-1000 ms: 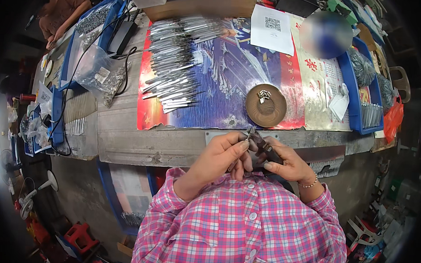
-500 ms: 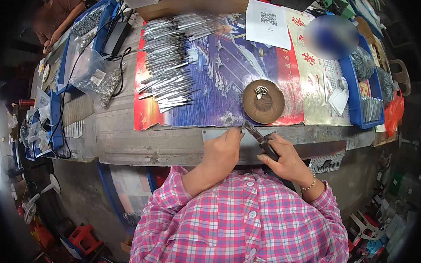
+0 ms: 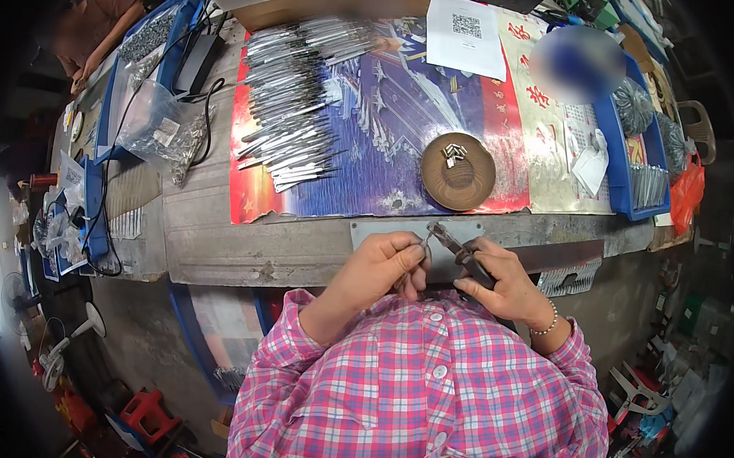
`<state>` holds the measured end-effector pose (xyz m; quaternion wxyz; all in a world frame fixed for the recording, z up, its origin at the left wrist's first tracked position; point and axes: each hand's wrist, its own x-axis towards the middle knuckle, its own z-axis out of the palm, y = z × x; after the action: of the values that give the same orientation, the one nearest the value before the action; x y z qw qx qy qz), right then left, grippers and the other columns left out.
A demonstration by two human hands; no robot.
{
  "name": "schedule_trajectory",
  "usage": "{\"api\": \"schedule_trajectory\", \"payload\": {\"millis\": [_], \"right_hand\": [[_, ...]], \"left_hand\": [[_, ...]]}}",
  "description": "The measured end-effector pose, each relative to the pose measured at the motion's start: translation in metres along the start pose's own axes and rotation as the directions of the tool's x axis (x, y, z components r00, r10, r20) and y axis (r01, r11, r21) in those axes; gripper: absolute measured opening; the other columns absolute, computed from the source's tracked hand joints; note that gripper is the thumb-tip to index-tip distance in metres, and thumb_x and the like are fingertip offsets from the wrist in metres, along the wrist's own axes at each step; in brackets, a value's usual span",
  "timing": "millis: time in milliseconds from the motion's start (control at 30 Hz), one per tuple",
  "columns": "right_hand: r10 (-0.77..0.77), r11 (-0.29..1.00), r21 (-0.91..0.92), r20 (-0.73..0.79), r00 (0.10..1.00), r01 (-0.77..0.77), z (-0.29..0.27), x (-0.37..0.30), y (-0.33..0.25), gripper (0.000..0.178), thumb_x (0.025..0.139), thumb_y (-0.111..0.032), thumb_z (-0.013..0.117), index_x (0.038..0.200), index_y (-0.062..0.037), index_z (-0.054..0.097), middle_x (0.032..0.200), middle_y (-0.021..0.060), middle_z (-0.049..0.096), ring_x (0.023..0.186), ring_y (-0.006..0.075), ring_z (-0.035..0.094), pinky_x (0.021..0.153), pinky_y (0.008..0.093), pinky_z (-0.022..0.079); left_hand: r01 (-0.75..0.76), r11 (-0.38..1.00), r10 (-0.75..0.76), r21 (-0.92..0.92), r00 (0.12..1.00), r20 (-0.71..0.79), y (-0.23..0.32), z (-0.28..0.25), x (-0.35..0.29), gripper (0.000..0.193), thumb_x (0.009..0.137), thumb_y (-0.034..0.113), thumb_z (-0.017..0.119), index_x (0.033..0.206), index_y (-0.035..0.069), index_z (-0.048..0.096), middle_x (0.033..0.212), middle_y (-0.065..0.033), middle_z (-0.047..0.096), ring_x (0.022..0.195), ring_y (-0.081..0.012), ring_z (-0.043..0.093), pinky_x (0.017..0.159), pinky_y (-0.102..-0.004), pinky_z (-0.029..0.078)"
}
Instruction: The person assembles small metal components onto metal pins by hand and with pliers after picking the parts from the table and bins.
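Note:
My right hand [image 3: 502, 286] is wrapped round the dark handles of a pair of pliers [image 3: 456, 248], whose jaws point up and left over the bench edge. My left hand [image 3: 390, 264] pinches a small, thin metal piece [image 3: 426, 241] just left of the jaws; its exact kind is too small to make out. Beneath the pliers lies a grey metal plate [image 3: 369, 230] on the bench edge. Beyond them stands a round brown bowl [image 3: 459, 192] with several short, shiny metal pieces [image 3: 454, 155] in it.
Many slim metal rods [image 3: 286, 103] lie in rows on a printed poster [image 3: 378, 168] at the left. A blue bin [image 3: 627, 179] stands at the right, and another blue bin [image 3: 178, 49] at the far left. Clear plastic bags [image 3: 170, 134] and a black cable [image 3: 212, 124] lie nearby. Another person [image 3: 93, 33] sits far left.
My left hand has turned, so its thumb and fingers now show, and come slightly away from the pliers' jaws. The pliers have dropped a little toward me. The view has shifted slightly.

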<state>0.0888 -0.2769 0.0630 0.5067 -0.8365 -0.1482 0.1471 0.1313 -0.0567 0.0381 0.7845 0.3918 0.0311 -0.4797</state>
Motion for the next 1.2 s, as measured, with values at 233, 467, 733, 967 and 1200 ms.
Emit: {"api": "schedule_trajectory", "payload": {"millis": [233, 467, 733, 967, 1200], "right_hand": [[0.034, 0.986, -0.159, -0.048, 0.998, -0.041, 0.004, 0.003, 0.004, 0.025, 0.076, -0.015, 0.067, 0.086, 0.0044, 0.055, 0.085, 0.0175, 0.051, 0.075, 0.0346, 0.053, 0.064, 0.0375, 0.043], [-0.068, 0.997, -0.017, 0.031, 0.997, 0.069, -0.001, -0.001, 0.002, 0.025, 0.075, -0.015, 0.067, 0.087, 0.0038, 0.056, 0.084, 0.0163, 0.051, 0.072, 0.0342, 0.053, 0.064, 0.0374, 0.043], [0.015, 0.999, -0.048, -0.03, 0.999, -0.016, 0.007, 0.001, 0.002, 0.026, 0.075, -0.014, 0.067, 0.092, 0.0036, 0.057, 0.086, 0.0175, 0.051, 0.075, 0.034, 0.053, 0.065, 0.0377, 0.043], [0.128, 0.976, -0.169, -0.048, 0.991, -0.134, 0.01, 0.003, 0.009, 0.025, 0.075, -0.013, 0.066, 0.089, 0.0039, 0.056, 0.085, 0.0182, 0.051, 0.077, 0.0346, 0.052, 0.065, 0.0387, 0.042], [0.029, 0.997, -0.073, -0.023, 0.999, -0.031, 0.0, -0.002, 0.008, 0.023, 0.076, -0.015, 0.066, 0.085, 0.0034, 0.055, 0.082, 0.017, 0.05, 0.071, 0.0358, 0.051, 0.063, 0.0394, 0.042]], "left_hand": [[-0.153, 0.792, 0.33, 0.591, 0.922, -0.204, -0.012, 0.002, 0.009, 0.024, 0.089, 0.021, 0.054, 0.091, -0.002, 0.055, 0.068, -0.0092, 0.062, 0.051, -0.0159, 0.06, 0.047, -0.0262, 0.047], [0.136, 0.952, -0.052, -0.273, 0.954, 0.295, -0.01, -0.021, 0.002, 0.041, 0.089, 0.034, 0.052, 0.082, -0.006, 0.054, 0.061, -0.0115, 0.058, 0.049, -0.0146, 0.058, 0.044, -0.0196, 0.046], [-0.003, 0.994, 0.004, 0.107, 1.0, -0.009, -0.005, -0.011, 0.003, 0.027, 0.091, 0.029, 0.052, 0.083, 0.003, 0.056, 0.058, -0.0041, 0.056, 0.044, -0.0106, 0.054, 0.04, -0.0205, 0.042], [-0.06, 0.912, 0.127, 0.405, 0.982, -0.14, -0.004, -0.009, 0.015, 0.024, 0.094, 0.023, 0.046, 0.084, 0.003, 0.055, 0.062, -0.006, 0.058, 0.048, -0.0125, 0.056, 0.042, -0.0231, 0.042], [0.147, 0.977, -0.121, -0.154, 0.979, 0.165, 0.007, -0.02, 0.011, 0.026, 0.094, 0.023, 0.044, 0.094, 0.0, 0.057, 0.068, -0.009, 0.061, 0.05, -0.014, 0.058, 0.043, -0.0224, 0.044]]}}
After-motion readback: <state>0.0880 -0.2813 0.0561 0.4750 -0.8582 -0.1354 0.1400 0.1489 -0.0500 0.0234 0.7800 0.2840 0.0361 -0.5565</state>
